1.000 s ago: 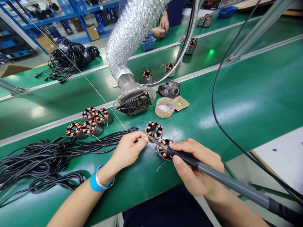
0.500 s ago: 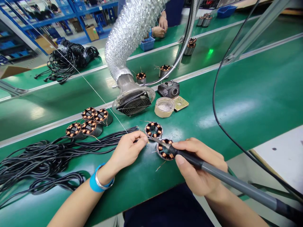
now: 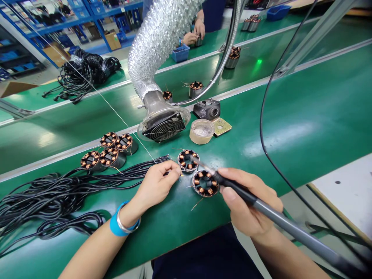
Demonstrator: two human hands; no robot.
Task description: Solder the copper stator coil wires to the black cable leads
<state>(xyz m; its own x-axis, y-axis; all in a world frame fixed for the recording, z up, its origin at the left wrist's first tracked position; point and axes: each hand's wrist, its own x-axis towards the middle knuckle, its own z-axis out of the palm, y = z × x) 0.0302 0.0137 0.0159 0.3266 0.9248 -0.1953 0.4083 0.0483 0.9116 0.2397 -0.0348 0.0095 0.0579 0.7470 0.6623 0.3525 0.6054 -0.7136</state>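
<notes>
My right hand [image 3: 251,201] is closed round the dark handle of a soldering iron [image 3: 232,184], whose blurred tip points up and left over the upper copper-wound stator [image 3: 188,161]. A second stator [image 3: 205,183] sits just below and right of it, under the iron's metal shaft. Left of both, my left hand [image 3: 161,180] pinches the end of a black cable; a small yellow bit shows at the fingertips. More black cables [image 3: 124,172] run behind this hand. Thin loose wires stick out from the stators.
Four... several stators [image 3: 109,155] stand at the left by a heap of black cables [image 3: 52,197]. A fume duct [image 3: 165,126] hangs ahead, beside a round tub [image 3: 201,131] and an iron stand [image 3: 207,109]. Another person's hands [image 3: 194,35] work across the bench.
The soldering iron and my right hand have moved slightly right, and its tip has lifted up and right. My left hand is still. Two stators on the middle strip have shifted left.
</notes>
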